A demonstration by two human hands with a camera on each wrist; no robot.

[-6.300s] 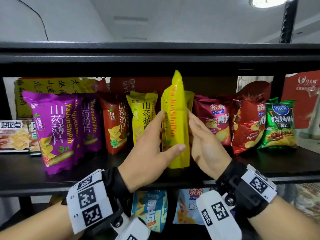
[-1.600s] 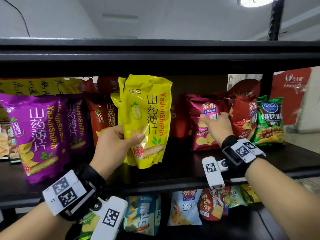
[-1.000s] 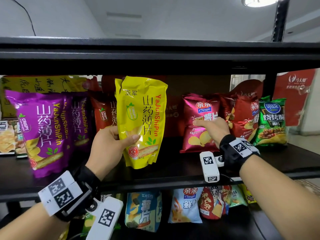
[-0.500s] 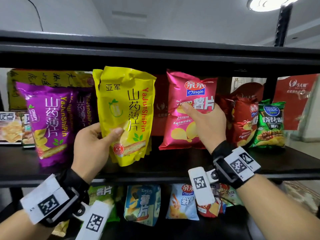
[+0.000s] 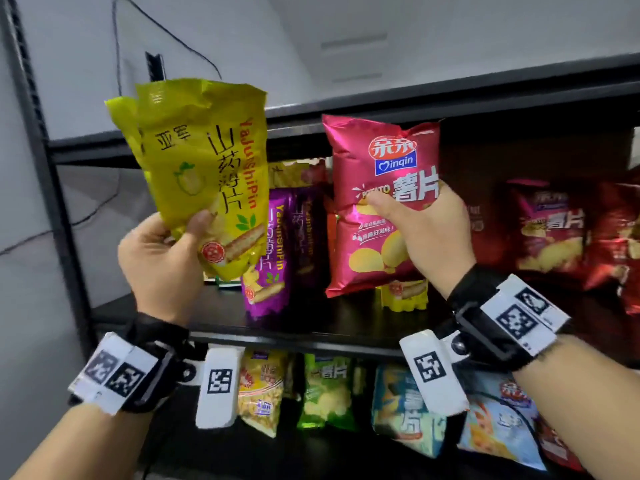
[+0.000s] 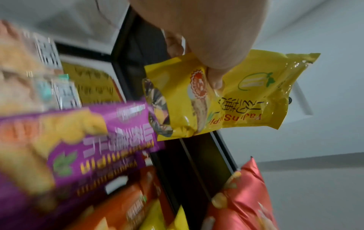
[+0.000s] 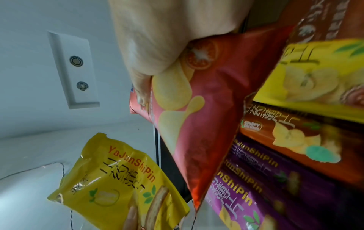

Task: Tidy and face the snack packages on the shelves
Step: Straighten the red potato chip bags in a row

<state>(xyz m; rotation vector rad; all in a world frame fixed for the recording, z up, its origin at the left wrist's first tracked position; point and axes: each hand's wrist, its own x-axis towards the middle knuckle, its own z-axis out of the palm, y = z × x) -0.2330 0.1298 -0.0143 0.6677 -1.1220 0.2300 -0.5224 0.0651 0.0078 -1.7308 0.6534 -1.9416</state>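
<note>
Both bags have come up and off the shelf [image 5: 311, 327] since half a second ago: from the head view, the left hand [image 5: 162, 258] pinches the yellow bag [image 5: 204, 168] by its lower part, raised left of the shelf's top board, while the right hand [image 5: 433, 233] clasps the pink bag [image 5: 374, 209] upright before the purple bags [image 5: 273, 251]. Left wrist view: thumb and fingers [image 6: 216, 77] clamp the yellow bag [image 6: 256, 99]. Right wrist view: the grip [image 7: 157, 62] wraps the pink bag [image 7: 206, 109], the yellow bag [image 7: 118, 186] nearby.
</note>
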